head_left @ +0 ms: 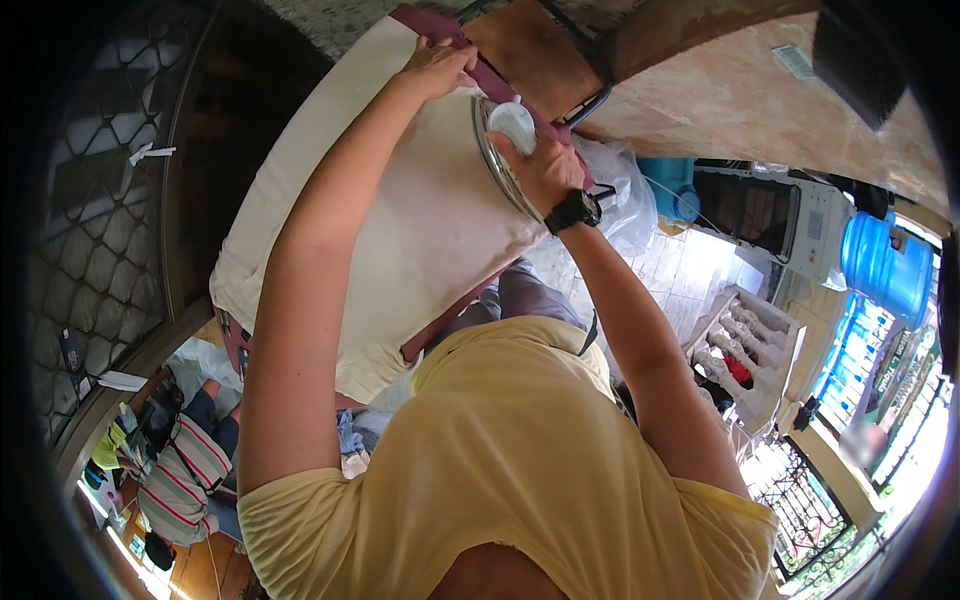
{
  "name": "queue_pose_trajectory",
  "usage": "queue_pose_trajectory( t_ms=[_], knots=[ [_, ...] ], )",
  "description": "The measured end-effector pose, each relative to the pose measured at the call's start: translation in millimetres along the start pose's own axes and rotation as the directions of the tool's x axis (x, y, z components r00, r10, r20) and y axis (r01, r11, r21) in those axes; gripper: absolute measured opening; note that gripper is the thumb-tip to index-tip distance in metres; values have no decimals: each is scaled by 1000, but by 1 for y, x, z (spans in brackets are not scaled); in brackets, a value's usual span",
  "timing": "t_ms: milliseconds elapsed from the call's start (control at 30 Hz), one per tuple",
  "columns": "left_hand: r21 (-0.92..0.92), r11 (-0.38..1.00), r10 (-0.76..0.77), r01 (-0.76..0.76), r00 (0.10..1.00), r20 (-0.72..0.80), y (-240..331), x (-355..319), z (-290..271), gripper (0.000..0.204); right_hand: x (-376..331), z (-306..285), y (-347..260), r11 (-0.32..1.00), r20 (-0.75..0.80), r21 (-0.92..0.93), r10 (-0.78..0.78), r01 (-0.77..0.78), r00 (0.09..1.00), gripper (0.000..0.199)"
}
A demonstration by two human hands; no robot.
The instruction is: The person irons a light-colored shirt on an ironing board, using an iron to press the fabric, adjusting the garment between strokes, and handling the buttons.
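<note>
A cream cloth [420, 200] lies over the table, with a maroon cloth [497, 80] showing along the far edge. My left hand [436, 70] is at that far edge, its bent fingers closed on the cloth border. At the table's right end, my right hand [548, 172], with a black watch on the wrist, grips a round, shiny metal tray [494, 158]. Only the tray's left rim shows; my hand covers the rest. Beside my thumb is a white cup [513, 127], which appears to rest on the tray. My right fingertips are partly hidden.
A brown chair [530, 55] with a dark frame stands against the table's far side. Clear plastic [625, 195], blue water containers [890, 265] and a white rack [745, 345] are to the right. A person in a striped shirt [185, 475] is at lower left, beyond a dark lattice door [90, 230].
</note>
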State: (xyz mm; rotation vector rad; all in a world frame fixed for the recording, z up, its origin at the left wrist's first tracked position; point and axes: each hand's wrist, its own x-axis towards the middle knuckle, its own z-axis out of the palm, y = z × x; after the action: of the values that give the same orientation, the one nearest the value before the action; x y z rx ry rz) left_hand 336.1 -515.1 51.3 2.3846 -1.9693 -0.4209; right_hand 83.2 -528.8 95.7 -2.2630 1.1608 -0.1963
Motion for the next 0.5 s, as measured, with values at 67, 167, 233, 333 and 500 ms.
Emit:
queue_pose_trajectory(
  t_ms=[67, 167, 233, 333, 500],
  knots=[
    [-6, 1000, -28, 28, 1000, 2, -10, 2, 2, 20, -11, -3, 9, 999, 32, -8, 39, -39, 999, 69],
    [39, 998, -49, 50, 998, -38, -12, 6, 3, 18, -7, -6, 8, 996, 57, -46, 80, -77, 995, 71],
    [48, 997, -57, 58, 998, -33, -9, 5, 4, 17, 1, -6, -3, 994, 19, -82, 68, -66, 998, 74],
    [25, 997, -74, 73, 997, 10, -12, 7, 1, 16, 6, -8, -7, 1000, 18, -1, 27, -27, 999, 75],
    [33, 996, -81, 80, 997, 19, -9, 7, 1, 16, -3, 2, 19, 1000, 28, 13, 6, -7, 1000, 73]
  ],
)
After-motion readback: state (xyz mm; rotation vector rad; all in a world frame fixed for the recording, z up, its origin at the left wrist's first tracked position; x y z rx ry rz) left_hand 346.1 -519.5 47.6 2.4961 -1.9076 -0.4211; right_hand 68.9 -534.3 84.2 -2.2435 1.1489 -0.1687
